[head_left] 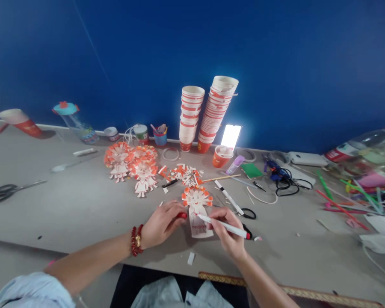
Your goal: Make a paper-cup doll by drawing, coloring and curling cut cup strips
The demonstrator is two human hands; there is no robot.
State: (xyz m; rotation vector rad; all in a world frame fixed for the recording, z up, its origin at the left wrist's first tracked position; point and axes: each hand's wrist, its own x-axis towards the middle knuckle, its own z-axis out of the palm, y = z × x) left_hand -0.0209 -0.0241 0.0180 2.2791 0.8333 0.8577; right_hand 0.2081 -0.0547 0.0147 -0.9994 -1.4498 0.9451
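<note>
My right hand grips a white marker with a red end, its tip on a paper doll. The doll lies flat, with a drawn face, a ring of orange-and-white paper flaps and red lines on its body. My left hand rests at the doll's left edge, fingers curled round a small red marker cap. Beyond it lie several finished-looking paper dolls with frilled orange heads. A heap of paper scraps sits above the doll. Another white marker lies to its right, beside partly covered black-handled scissors.
Two tall stacks of paper cups stand against the blue wall, near a lit phone and a scrap-filled cup. Scissors lie far left. A glue stick, black cord, and bottles occupy the right.
</note>
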